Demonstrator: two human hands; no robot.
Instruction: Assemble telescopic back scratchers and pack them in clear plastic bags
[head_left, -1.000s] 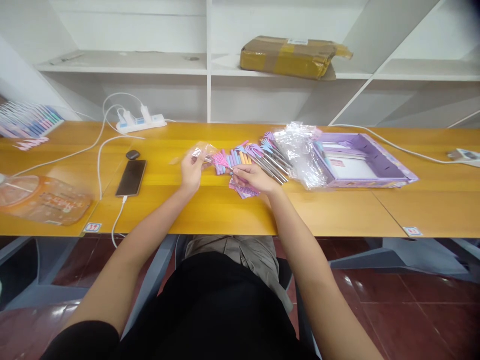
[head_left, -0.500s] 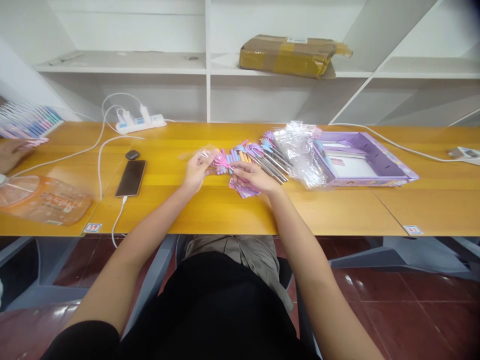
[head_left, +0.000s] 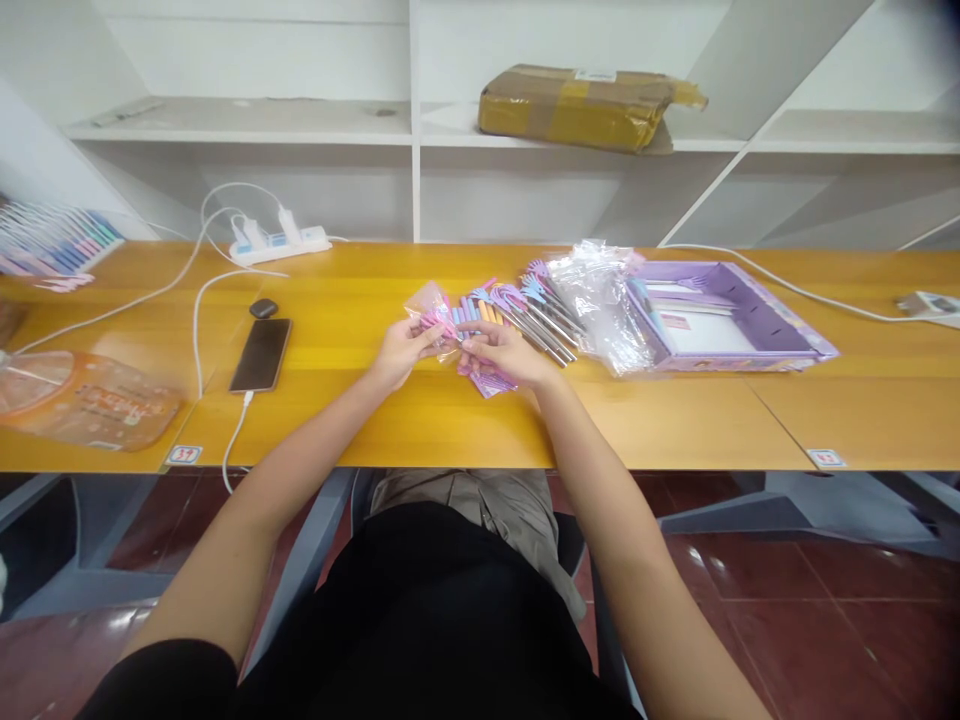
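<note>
Well to the left of the purple tray [head_left: 750, 310], the left hand [head_left: 401, 352] has shifted inward since the earlier frames and is nearly meeting the right hand [head_left: 510, 355]. The pink hand-shaped piece [head_left: 441, 320], its prongs spread in plain view a second ago, is now bunched under the left fingertips, with a clear bag [head_left: 427, 297] standing up around or behind it; this suggests the piece lies at least partly within the film, though the fingers hide how far. The left thumb and fingers are pinched together on the piece, and the right ones appear clamped on its narrow end. Nearer the tray lie steel rods [head_left: 541, 335] with purple and blue hand-shaped heads, then a heap of clear bags [head_left: 604, 305] touching the tray's left side. As for writing, the desk sticker [head_left: 184, 456] far left of the tray seems to read 39; the sticker [head_left: 826, 458] in front of the tray, the orange container's [head_left: 112, 400] print far to its left, and the carton's label [head_left: 595, 75] above it are illegible.
</note>
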